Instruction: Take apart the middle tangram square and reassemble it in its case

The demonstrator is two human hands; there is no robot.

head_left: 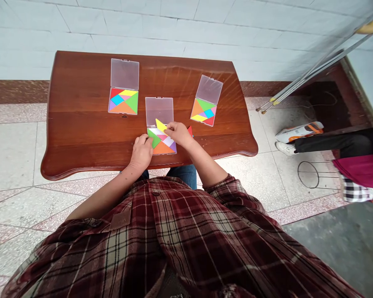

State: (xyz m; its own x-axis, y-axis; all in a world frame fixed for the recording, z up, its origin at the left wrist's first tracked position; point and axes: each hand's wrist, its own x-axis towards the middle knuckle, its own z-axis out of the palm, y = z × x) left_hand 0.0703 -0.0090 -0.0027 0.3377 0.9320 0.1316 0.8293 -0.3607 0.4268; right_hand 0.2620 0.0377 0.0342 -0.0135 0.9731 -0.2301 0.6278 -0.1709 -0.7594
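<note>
My right hand pinches a yellow tangram parallelogram, tilted above the open plastic tangram case in front of me. My left hand is closed at the case's left edge, its bent fingertips against the green triangle. In the case's tray lie an orange triangle, a purple piece and a pink piece, with white bottom showing between them. Beside the tray, partly hidden behind my right hand, a red piece and a bit of blue rest on the table.
Two more open tangram cases with filled trays lie on the wooden table: one case back left, another case back right. Crutches lean by the wall at right. A seated person's leg shows beyond the table.
</note>
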